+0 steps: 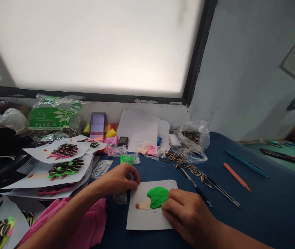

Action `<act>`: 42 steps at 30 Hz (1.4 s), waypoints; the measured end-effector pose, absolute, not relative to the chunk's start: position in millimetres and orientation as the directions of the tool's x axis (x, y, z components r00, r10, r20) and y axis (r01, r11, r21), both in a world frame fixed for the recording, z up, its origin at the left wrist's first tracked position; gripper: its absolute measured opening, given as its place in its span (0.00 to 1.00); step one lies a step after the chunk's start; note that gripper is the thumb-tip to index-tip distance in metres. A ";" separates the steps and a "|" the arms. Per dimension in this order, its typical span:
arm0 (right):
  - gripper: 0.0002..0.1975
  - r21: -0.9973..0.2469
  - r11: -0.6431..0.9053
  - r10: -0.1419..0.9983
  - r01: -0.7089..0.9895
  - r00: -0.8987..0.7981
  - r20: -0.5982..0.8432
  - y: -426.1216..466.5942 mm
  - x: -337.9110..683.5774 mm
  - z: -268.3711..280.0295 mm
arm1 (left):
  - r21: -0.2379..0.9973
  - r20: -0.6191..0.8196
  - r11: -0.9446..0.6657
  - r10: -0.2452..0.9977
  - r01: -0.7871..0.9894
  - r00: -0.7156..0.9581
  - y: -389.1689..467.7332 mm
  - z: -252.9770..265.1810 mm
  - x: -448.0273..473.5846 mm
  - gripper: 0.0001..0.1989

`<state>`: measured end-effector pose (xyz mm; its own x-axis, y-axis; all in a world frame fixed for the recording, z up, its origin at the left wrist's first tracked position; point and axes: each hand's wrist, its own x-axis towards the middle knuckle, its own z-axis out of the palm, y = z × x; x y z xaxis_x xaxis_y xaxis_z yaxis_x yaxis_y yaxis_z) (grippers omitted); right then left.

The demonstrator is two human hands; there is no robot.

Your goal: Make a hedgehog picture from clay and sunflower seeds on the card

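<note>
A white paper card (pixel 147 221) lies on the table with a hedgehog shape in modelling clay: green clay body (pixel 158 196), cream clay snout (pixel 144 205) and a brown clay nose (pixel 137 205). Small drawn feet show beneath the body. At the card's upper left corner, my left hand (pixel 124 178) has its fingers curled and closed on the paper. My right hand (pixel 185 212) is closed at the right edge of the green clay, its fingertips pressed against it and covering part of it.
Finished hedgehog cards (pixel 69 167) with seed spines are stacked at left, above a pink cloth (pixel 90 224). Clay packets (pixel 127 159), a phone (pixel 98 124) and white sheets (pixel 139 129) stand behind. Sunflower seeds (pixel 175 157), pens (pixel 195 185) and an orange pencil (pixel 237 177) lie rightward.
</note>
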<state>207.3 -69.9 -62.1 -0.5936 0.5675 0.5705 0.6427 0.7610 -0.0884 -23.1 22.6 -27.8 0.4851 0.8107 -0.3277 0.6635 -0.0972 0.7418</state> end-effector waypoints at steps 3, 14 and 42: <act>0.13 -0.083 0.762 0.569 0.642 -0.604 0.558 -70.7 207.7 -61.2 | 0.741 -0.328 -0.098 0.810 0.664 0.487 22.3 -27.4 -23.3 0.12; 0.13 -0.048 0.789 0.528 0.612 -0.636 0.563 -71.8 209.1 -60.9 | 0.763 -0.342 -0.077 0.795 0.642 0.501 25.5 -31.0 -25.1 0.12; 0.12 -0.081 0.769 0.561 0.634 -0.609 0.561 -71.6 210.9 -61.7 | 0.766 -0.354 -0.069 0.785 0.639 0.509 26.3 -32.5 -25.8 0.11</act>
<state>210.9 -71.6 -61.7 -0.6088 0.5606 0.5613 0.6336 0.7694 -0.0813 -25.8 26.3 -32.5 0.5090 0.7845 -0.3541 0.6391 -0.0690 0.7660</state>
